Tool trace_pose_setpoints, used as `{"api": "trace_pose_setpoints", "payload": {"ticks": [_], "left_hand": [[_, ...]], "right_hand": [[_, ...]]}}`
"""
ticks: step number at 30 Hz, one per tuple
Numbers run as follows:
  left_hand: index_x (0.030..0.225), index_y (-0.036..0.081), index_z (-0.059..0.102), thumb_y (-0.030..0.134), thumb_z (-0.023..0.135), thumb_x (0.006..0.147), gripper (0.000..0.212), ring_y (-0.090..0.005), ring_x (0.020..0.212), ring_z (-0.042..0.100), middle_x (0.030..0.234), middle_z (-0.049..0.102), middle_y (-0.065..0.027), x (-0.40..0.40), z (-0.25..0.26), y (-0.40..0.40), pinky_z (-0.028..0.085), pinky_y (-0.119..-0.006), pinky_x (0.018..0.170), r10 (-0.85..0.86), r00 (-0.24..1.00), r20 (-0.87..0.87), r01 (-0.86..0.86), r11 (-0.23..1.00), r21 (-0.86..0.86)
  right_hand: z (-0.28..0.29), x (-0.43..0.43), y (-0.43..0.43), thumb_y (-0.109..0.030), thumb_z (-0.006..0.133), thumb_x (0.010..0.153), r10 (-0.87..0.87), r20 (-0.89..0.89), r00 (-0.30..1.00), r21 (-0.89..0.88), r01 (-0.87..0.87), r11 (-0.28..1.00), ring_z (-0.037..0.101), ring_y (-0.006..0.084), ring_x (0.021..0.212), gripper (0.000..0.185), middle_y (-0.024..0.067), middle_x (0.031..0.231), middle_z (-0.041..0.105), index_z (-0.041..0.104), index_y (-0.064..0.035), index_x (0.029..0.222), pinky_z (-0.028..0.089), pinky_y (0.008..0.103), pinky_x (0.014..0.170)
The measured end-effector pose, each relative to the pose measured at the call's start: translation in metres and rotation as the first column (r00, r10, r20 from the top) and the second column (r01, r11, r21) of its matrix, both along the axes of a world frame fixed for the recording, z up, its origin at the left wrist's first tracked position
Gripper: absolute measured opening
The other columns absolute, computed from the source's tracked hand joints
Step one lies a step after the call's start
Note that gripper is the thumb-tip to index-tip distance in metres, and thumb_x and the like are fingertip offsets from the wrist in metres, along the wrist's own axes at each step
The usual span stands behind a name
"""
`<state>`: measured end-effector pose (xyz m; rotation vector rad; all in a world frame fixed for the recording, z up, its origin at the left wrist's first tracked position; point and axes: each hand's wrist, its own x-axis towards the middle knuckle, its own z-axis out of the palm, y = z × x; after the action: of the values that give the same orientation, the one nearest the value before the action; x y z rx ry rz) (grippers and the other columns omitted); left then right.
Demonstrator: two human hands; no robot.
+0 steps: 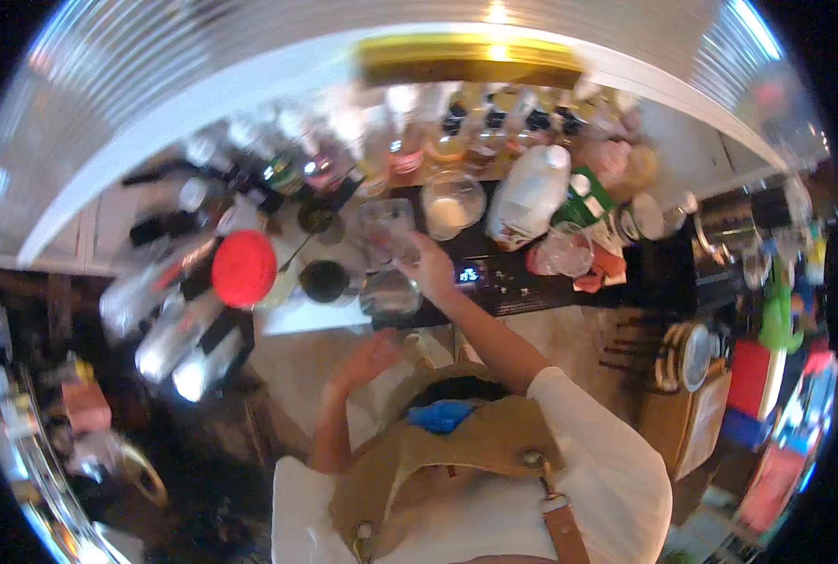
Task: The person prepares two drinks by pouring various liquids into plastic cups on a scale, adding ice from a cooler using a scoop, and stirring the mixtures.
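My right hand (427, 266) reaches over the counter, its fingers at a clear plastic container (385, 218). Blur hides whether they grip it. Just below sits another clear container (391, 295), near the counter's front edge. My left hand (373, 357) is lower, in front of that edge; its fingers are blurred and I see no object in it. Left of the containers are a dark round cup (324, 280) and a smaller dark one (315, 217) with a thin-handled utensil. A clear tub (453, 204) with pale contents stands beyond my right hand.
Syrup-like bottles (406, 151) line the back. A large milk jug (530, 194), a green carton (585, 197) and a clear cup (566, 250) stand to the right. Leftward are a red round lid (244, 269) and shiny metal canisters (179, 338). A dark panel with a lit display (468, 275) lies centrally.
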<state>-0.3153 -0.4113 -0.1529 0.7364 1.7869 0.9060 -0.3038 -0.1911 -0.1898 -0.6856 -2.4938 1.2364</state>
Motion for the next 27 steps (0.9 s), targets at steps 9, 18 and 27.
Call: {"api": "trace_pose_setpoints", "payload": {"ticks": [9, 18, 27], "left_hand": [[0.124, 0.008, 0.041, 0.016, 0.063, 0.078, 0.052, -0.0152, 0.090, 0.054, 0.101, 0.055, -0.0065, -0.029, 0.098, 0.046, 0.044, -0.030, 0.080, -0.249, 0.967, -0.060, 0.253, 0.965, 0.071], [0.114, 0.004, 0.051, 0.006, 0.052, 0.082, 0.032, -0.0246, 0.089, 0.057, 0.101, 0.057, -0.0136, -0.013, 0.190, 0.278, 0.044, -0.032, 0.079, -0.121, 0.779, -0.615, 0.464, 0.771, 0.436], [0.104, 0.005, 0.055, 0.019, 0.049, 0.084, 0.025, -0.0330, 0.088, 0.056, 0.096, 0.058, -0.0187, -0.031, 0.183, 0.474, 0.043, -0.040, 0.077, 0.253, 0.211, -0.944, 0.419, 0.849, 0.322]], "right_hand": [[0.076, 0.070, 0.024, -0.013, 0.072, 0.062, -0.043, -0.491, 0.870, 0.127, 0.121, 0.984, 0.054, 0.0258, 0.094, 0.042, 0.0100, 0.098, 0.057, 0.054, -0.0073, 0.099, 0.044, 0.0335, 0.079], [0.179, 0.160, 0.201, -0.003, 0.068, 0.064, -0.497, -0.767, 0.407, -0.255, 0.517, 0.817, 0.051, 0.0196, 0.093, 0.048, 0.0096, 0.102, 0.051, 0.044, -0.0024, 0.106, 0.041, 0.0316, 0.083], [0.128, 0.117, 0.290, -0.012, 0.070, 0.068, -0.435, -0.607, 0.665, -0.272, 0.340, 0.900, 0.054, 0.0154, 0.086, 0.045, 0.0041, 0.095, 0.055, 0.047, -0.0051, 0.106, 0.045, 0.0286, 0.074]]}}
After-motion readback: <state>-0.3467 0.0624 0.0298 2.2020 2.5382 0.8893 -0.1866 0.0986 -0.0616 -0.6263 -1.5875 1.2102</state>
